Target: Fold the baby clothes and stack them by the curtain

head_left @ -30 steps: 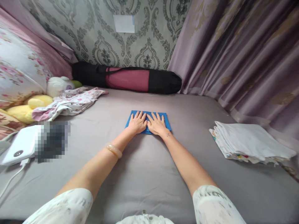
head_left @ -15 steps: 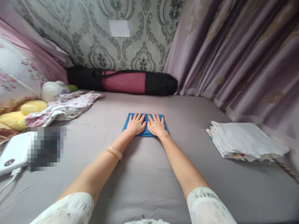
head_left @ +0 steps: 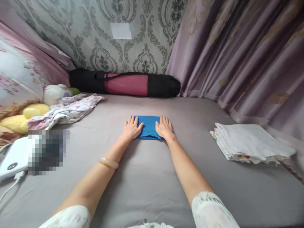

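A blue folded cloth (head_left: 149,127) lies flat on the grey bedsheet (head_left: 147,171), its near edge showing loose layers. My left hand (head_left: 132,127) rests palm down over its left side, fingers stretched out away from me. Over the right side lies my right hand (head_left: 164,127), also flat with the fingers extended and the thumb pointing inward. The middle of the cloth shows between the two thumbs. Neither hand grips anything. A pale bangle (head_left: 108,163) is around my left forearm.
A stack of white folded cloths (head_left: 254,142) sits at the right. Against the wall lies a long black and red bag (head_left: 125,84). Left are a printed garment (head_left: 68,109), plush toys (head_left: 35,115), a white power bank (head_left: 14,158) with a cable, and a blurred dark item.
My hands have slid apart, the left one leftward and the right one rightward, towards the sides of the blue cloth. More of its middle now shows.
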`<state>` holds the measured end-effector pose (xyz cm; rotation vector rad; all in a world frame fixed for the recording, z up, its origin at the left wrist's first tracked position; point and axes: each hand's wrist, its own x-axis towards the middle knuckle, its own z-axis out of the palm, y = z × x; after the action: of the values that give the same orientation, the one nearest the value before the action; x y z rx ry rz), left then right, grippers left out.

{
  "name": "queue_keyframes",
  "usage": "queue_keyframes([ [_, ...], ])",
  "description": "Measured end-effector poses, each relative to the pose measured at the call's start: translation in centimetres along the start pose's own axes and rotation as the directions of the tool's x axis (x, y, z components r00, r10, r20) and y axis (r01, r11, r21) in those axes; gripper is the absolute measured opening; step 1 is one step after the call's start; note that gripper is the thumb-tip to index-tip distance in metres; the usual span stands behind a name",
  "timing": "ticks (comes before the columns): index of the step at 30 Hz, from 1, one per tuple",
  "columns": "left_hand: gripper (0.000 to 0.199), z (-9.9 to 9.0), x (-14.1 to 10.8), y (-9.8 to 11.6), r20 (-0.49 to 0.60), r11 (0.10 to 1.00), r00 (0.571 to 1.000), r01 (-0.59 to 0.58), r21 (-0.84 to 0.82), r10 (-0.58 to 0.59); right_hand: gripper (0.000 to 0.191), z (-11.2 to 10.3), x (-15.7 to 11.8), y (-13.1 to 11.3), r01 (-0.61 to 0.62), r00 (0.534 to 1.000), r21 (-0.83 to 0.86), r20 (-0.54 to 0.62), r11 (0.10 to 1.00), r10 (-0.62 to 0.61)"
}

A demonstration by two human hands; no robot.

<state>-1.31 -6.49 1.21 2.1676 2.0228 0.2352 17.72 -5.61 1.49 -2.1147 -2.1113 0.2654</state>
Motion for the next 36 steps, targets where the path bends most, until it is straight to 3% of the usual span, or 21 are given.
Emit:
queue_keyframes([
  [10, 0.065, 0.7, -0.3, -0.8, -0.116, 0.989, 0.993, -0.007, -0.145, -0.01, 0.063, -0.1, 0.0, -0.2, -0.014, 1.0, -0.069, 0.004, 0.997, 0.014],
  [14, 0.06, 0.5, -0.8, -1.3, -0.166, 0.981, 0.986, -0.009, -0.192, -0.024, 0.061, -0.5, -0.2, -2.0, 0.07, 0.996, -0.082, -0.046, 0.994, -0.074],
  [18, 0.056, 0.7, -1.0, -1.7, -0.165, 0.981, 0.986, -0.038, -0.192, 0.006, 0.061, 0.3, -0.5, -3.4, 0.133, 0.991, -0.048, 0.006, 0.99, -0.133],
  [26, 0.051, 1.4, -0.3, -2.2, -0.179, 0.96, 0.984, -0.04, -0.278, -0.011, 0.061, 0.8, -0.4, -3.3, 0.127, 0.992, -0.065, 0.024, 0.99, -0.126],
  [31, 0.043, 1.6, 0.7, -2.9, -0.299, 0.908, 0.951, -0.052, -0.415, -0.083, 0.06, 0.3, -0.2, -5.5, 0.144, 0.99, -0.036, -0.005, 0.989, -0.144],
  [36, 0.041, 1.6, 1.2, -3.9, -0.395, 0.876, 0.903, -0.05, -0.48, -0.165, 0.06, 1.7, -0.3, -7.3, 0.187, 0.982, 0.006, -0.016, 0.982, -0.187],
])
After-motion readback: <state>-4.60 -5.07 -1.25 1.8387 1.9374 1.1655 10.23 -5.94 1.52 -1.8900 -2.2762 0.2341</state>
